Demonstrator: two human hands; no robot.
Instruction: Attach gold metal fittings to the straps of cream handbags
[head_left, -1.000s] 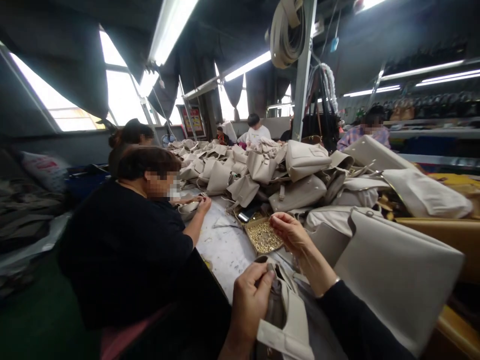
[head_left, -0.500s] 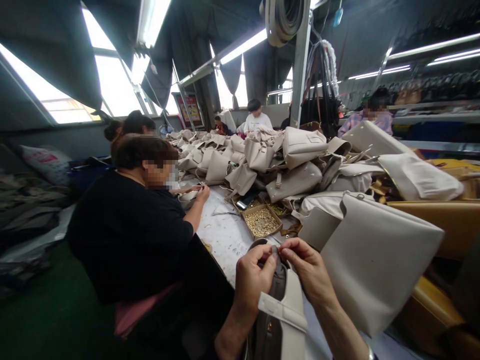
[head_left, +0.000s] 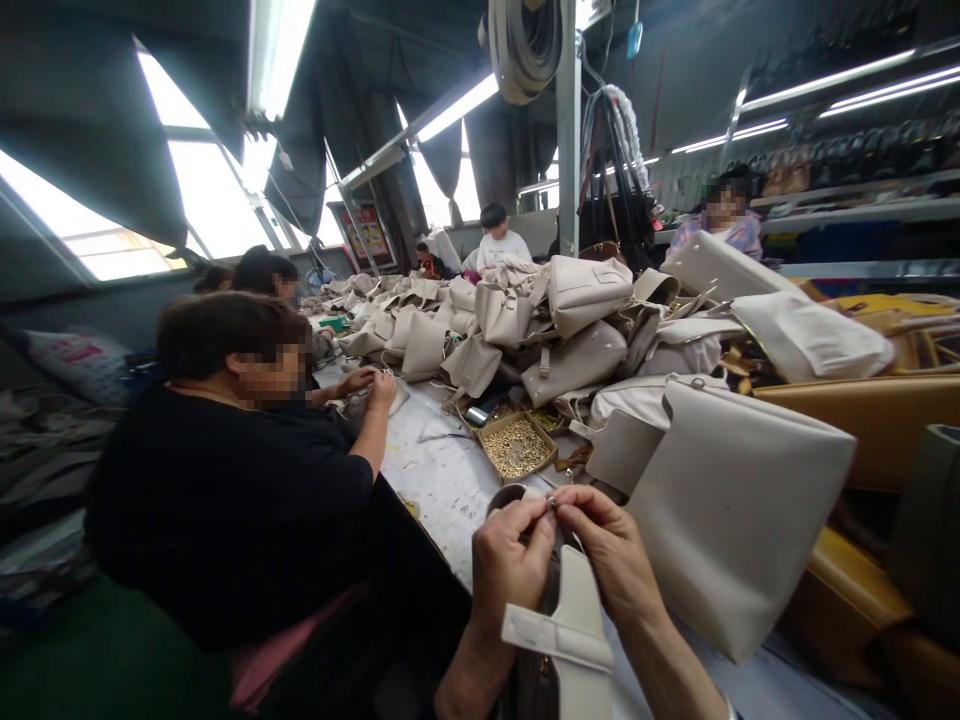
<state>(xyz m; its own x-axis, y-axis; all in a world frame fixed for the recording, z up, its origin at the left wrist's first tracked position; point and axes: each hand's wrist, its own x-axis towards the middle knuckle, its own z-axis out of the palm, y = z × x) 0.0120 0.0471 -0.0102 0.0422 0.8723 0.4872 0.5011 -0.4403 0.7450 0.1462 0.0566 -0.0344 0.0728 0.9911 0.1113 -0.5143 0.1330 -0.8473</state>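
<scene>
Close in front of me is a cream handbag [head_left: 581, 590] with a grey lining and a cream strap tab across its opening. My left hand [head_left: 510, 545] is closed in a pinch at the bag's upper edge. Opposite it, my right hand [head_left: 611, 540] pinches too, and the fingertips of both hands meet around a small shiny metal fitting [head_left: 552, 503]. The fingers partly cover this piece, so its exact form does not show. Just beyond my hands sits a shallow cardboard tray [head_left: 553, 462] of small gold-coloured metal parts.
A large cream bag [head_left: 742, 510] stands right of my right arm. Behind the tray rises a long heap of cream bags [head_left: 431, 345]. A co-worker in black [head_left: 225, 480] sits at the left, handling something pale. Mustard-yellow bags [head_left: 862, 425] lie far right.
My view has turned slightly to the right. Both pinching hands stay together at the bag's edge, and the shiny fitting now shows between their fingertips. The co-worker's hands have shifted a little.
</scene>
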